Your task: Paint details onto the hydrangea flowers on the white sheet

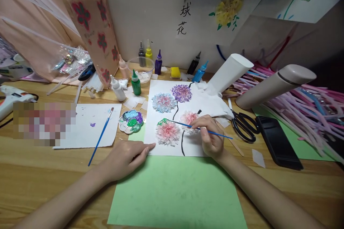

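My right hand (212, 135) is closed round a thin blue paintbrush (219, 135). Its tip rests at a patch of green paint (162, 122) on the upper edge of a pink-and-white paper flower (168, 134). Under it lies a white sheet (158, 152) bearing a blue-and-pink flower (163, 102), a purple flower (182, 93) and another pink one (189, 118), with black painted stems. My left hand (127, 157) lies at the sheet's lower left edge, index finger stretched out on the paper, holding nothing. A flower-shaped palette (131, 121) with green, purple and blue paint stands left of the sheet.
A second paintbrush (100, 136) lies across white paper (88, 120) at left. Paint bottles, including a green one (135, 84), stand behind. At right are black-handled scissors (245, 125), a phone (279, 142), a thermos (276, 86) and pink pipe cleaners (301, 111). Green paper (177, 193) lies in front.
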